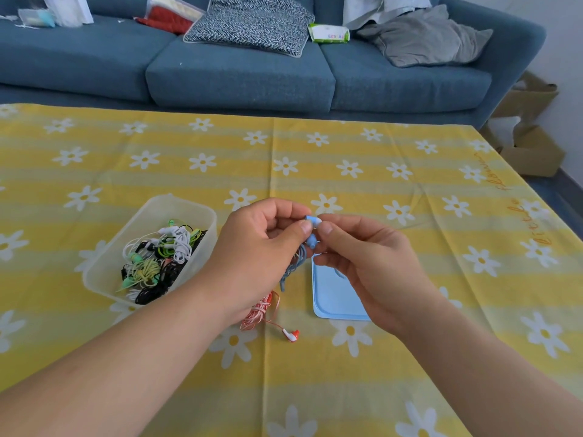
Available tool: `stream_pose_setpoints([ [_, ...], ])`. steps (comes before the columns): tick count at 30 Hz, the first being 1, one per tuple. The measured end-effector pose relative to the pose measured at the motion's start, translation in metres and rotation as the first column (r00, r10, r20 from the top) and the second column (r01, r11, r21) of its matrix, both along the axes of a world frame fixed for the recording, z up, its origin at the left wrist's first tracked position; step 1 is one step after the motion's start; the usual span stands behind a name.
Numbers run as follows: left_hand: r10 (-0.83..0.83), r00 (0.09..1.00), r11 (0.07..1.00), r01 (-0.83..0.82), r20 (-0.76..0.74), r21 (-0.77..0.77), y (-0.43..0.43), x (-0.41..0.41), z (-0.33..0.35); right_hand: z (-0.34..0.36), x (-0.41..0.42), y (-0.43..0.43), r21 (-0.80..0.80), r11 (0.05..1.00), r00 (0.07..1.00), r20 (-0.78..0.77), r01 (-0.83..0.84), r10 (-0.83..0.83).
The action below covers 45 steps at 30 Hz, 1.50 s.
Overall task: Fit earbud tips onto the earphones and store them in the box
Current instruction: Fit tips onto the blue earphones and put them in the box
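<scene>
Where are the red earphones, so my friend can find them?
Look at the yellow daisy tablecloth. Between the clear box of tangled earphones and the blue lid, under the left hand, lie the red earphones. Only they lie loose on the cloth; the blue earphones are pinched by it and the right hand.

A blue sofa (239, 74) stood along the far side; a black-and-white patterned cushion (252, 23) lay on its middle seat; a grey cushion (426, 36) lay on its right seat; a green-and-white wipes pack (329, 33) sat between them; cardboard boxes (530, 146) stood on the floor off the sofa's right arm; a yellow daisy-print cloth (347, 146) lay spread before the sofa.
</scene>
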<state>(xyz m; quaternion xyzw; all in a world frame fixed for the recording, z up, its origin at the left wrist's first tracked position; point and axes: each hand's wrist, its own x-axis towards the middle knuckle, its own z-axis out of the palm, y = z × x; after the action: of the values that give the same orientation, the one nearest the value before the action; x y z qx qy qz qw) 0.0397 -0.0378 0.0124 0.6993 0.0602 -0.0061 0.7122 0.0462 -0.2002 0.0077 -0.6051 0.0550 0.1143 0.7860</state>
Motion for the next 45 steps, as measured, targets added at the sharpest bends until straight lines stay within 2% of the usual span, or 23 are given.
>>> stream_pose_setpoints([
  [3,-0.021,0.999,1.0,0.02,-0.046,-0.015,0.001,-0.001,0.002,0.001,0.0,0.0,-0.115,0.993,0.999,0.045,-0.006,0.011],
  [6,-0.041,0.989,0.996,0.029,-0.141,-0.086,0.002,-0.001,0.006,0.008,0.001,0.001,-0.285,0.958,0.988,0.152,0.009,0.036],
  [10,-0.114,0.937,0.969,0.031,-0.33,-0.246,0.007,0.002,0.011,0.009,0.001,0.0,-0.552,0.834,0.945,0.285,0.023,0.163],
  [12,-0.149,0.917,0.958,0.042,-0.369,-0.284,0.011,0.001,0.011,0.007,0.0,-0.001,-0.616,0.787,0.928,0.31,0.03,0.207],
  [16,-0.152,0.923,0.958,0.05,-0.354,-0.281,0.013,0.0,0.01,0.006,0.0,0.0,-0.506,0.863,0.958,0.245,-0.004,0.148],
  [19,-0.123,0.933,0.962,0.029,-0.338,-0.272,0.016,0.001,0.009,0.005,0.001,0.002,-0.28,0.96,0.989,0.138,-0.012,0.052],
  [21,-0.12,0.937,0.965,0.032,-0.329,-0.26,0.016,0.0,0.008,0.003,0.001,0.004,-0.218,0.975,0.995,0.083,-0.038,0.058],
  [25,-0.138,0.939,0.96,0.048,-0.316,-0.277,0.016,-0.002,0.007,0.0,0.001,0.005,-0.235,0.969,0.994,0.067,-0.073,0.091],
  [29,-0.166,0.936,0.95,0.068,-0.311,-0.303,0.018,-0.001,0.007,-0.005,0.006,0.003,-0.272,0.962,0.998,0.058,-0.01,0.026],
  [34,-0.131,0.921,0.939,-0.005,-0.368,-0.345,0.017,0.0,0.003,-0.008,0.015,-0.005,-0.335,0.94,0.998,0.026,0.068,-0.063],
  [36,-0.103,0.913,0.94,-0.041,-0.394,-0.339,0.019,0.002,0.001,-0.012,0.024,-0.013,-0.43,0.892,0.99,0.031,0.138,-0.138],
  [38,-0.081,0.906,0.948,-0.059,-0.415,-0.313,0.021,0.004,-0.004,-0.02,0.032,-0.021,-0.596,0.788,0.987,0.049,0.154,-0.156],
  [41,-0.084,0.897,0.957,-0.05,-0.435,-0.287,0.023,0.004,-0.008,-0.034,0.036,-0.023,-0.791,0.607,0.997,0.057,0.072,-0.045],
  [45,-0.113,0.886,0.953,-0.031,-0.45,-0.301,0.029,0.006,-0.01,-0.049,0.041,-0.017,-0.905,0.426,0.996,0.025,-0.014,0.086],
])
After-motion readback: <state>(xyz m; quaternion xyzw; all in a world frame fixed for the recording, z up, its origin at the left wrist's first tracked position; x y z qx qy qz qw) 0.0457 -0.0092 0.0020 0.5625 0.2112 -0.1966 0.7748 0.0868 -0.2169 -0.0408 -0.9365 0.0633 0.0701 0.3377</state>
